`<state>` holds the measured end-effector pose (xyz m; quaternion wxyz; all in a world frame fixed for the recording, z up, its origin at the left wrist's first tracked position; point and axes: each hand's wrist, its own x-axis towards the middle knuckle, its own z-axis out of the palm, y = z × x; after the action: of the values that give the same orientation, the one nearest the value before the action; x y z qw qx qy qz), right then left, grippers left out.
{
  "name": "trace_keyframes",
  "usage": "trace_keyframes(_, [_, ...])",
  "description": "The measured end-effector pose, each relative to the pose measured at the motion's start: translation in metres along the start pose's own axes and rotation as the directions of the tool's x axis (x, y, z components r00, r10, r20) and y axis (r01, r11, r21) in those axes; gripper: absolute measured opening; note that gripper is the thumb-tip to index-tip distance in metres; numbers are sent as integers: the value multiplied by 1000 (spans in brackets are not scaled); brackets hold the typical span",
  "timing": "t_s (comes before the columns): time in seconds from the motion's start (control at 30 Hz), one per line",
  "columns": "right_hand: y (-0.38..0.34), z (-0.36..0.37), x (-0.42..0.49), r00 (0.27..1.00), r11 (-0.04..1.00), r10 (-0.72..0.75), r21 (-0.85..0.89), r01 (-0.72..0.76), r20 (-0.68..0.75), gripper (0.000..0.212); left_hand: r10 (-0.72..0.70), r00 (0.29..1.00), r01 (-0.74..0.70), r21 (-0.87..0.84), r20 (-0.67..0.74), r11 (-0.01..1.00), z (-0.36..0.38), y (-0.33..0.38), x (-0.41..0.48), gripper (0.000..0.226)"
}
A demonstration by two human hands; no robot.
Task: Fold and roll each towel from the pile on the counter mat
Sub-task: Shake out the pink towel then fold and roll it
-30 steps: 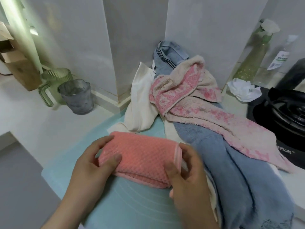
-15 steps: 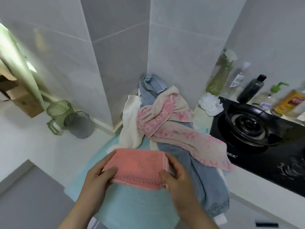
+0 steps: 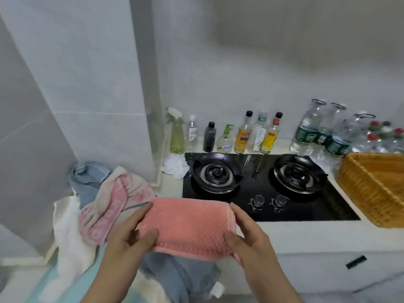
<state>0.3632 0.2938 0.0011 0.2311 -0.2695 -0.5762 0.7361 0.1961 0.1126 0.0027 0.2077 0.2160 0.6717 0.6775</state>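
So the coral towel is up in the air right now, folded into a chunky rectangle and held out flat over the counter's front edge, just in front of the stove knobs. It isn't resting on anything. The left hand pinches the left short end, thumb pressed on top near the front corner and fingers wrapped behind the edge. The right hand does the same on the right end, thumb on top and fingers running along the hemmed edge.

My guess on handling: it's light, soft and totally floppy, so it'll sag the second one end is let go. The bumpy waffle-ish weave looks grippy, not slippery, and there's nothing to break. The real risk is the folded layers sliding apart. I'd say keep hold of both short ends through all the layers, then lay it flat and start the roll from one end.

Under and left of it is the rest of the pile: a pink-and-cream towel, a blue one and a white one, draped over the teal mat. Farther out, there's a row of bottles along the wall behind the stove and a wicker basket at the far right.
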Motion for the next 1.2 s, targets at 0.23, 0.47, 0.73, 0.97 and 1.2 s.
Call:
trace_keyframes(0.23, [-47, -104, -8, 981, 992, -105, 50, 114, -162, 53, 58, 981, -61, 8, 185, 998, 123, 16, 23, 53])
trace_keyframes(0.47, [-79, -207, -3, 962, 978, -149, 110, 177, -229, 83, 42, 969, -27, -66, 242, 997, 241, 20, 37, 55])
trace_keyframes(0.73, [-105, -331, 2, 947, 980, -187, 17, 199, -261, 82, 55, 932, -38, -55, 357, 998, 367, 26, 42, 51])
trace_keyframes(0.97, [-109, -408, -1, 919, 981, -174, 23, 194, -354, 46, 46, 900, -23, -59, 433, 998, 443, 26, 46, 56])
trace_keyframes(1.2, [-114, -461, 7, 896, 979, -125, 95, 182, -426, 69, 36, 892, -16, -47, 450, 999, 509, 23, 59, 52])
